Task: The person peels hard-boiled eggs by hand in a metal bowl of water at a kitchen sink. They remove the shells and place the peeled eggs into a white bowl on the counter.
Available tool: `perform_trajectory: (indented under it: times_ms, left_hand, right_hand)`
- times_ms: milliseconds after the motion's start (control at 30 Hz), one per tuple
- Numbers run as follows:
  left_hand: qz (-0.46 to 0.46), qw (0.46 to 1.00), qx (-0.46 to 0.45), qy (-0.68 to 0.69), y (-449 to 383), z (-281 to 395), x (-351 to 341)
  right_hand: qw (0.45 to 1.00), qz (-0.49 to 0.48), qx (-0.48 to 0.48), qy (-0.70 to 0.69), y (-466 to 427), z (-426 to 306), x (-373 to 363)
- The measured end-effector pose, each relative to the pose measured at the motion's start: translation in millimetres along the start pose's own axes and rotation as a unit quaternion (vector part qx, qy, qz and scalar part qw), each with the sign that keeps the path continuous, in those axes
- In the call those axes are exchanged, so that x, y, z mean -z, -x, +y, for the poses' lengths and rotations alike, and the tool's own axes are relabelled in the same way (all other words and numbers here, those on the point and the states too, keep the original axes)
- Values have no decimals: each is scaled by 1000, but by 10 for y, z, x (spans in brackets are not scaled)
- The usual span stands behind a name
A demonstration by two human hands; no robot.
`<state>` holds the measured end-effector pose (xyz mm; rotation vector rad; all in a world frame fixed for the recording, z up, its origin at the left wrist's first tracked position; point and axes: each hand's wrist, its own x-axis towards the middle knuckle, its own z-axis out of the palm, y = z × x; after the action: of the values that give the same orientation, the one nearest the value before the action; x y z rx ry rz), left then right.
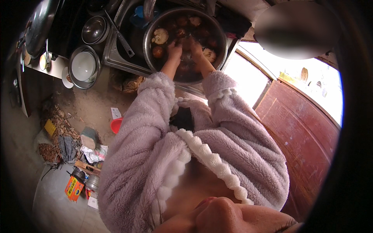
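Observation:
A large stainless-steel basin point(145, 48) of dark water stands in the metal sink point(128, 65) before me. Several mushrooms float in it, among them a pale one point(160, 36) with its underside up, a brown-capped one point(158, 52) and another pale one point(209, 54). My left hand point(175, 51) dips into the water near the basin's middle. Close beside it, my right hand point(197, 51) is also partly under. The dark water and blur hide the fingertips of both, so whatever they touch there is unclear.
A metal faucet point(149, 10) hangs over the basin's far rim. Left of the sink basin lies a long-handled metal utensil point(123, 43). Metal bowls point(93, 30) and a white bowl point(83, 66) stand further left. A red plastic basin point(116, 125) sits on the floor; a reddish door point(294, 116) is at right.

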<state>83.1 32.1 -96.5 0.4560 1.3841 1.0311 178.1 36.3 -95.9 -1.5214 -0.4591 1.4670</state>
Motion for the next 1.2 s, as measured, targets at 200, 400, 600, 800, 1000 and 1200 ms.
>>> perform_trajectory:
  times_ms: [200, 400, 600, 800, 1000, 1200]
  left_hand:
    - [15, 998, 30, -60, 14, 122, 51]
    - [-100, 992, -65, -46, 55, 273, 102]
    - [-61, 958, -232, -157, 29, 345, 174]
    - [-32, 962, -194, -189, 66, 327, 289]
    - [-25, 968, -176, -180, 119, 368, 294]
    - [-24, 971, -163, -174, 139, 388, 273]
  right_hand:
    - [996, -60, -56, -20, 34, 54, 38]
    - [912, -197, -141, -331, 303, -318, 93]
    - [939, -180, -176, -233, 215, -216, 172]
    - [992, -73, -94, 51, -10, 26, 151]
    - [994, -47, -52, -81, 9, 63, 54]
    - [946, -162, -214, -181, 80, -285, -22]
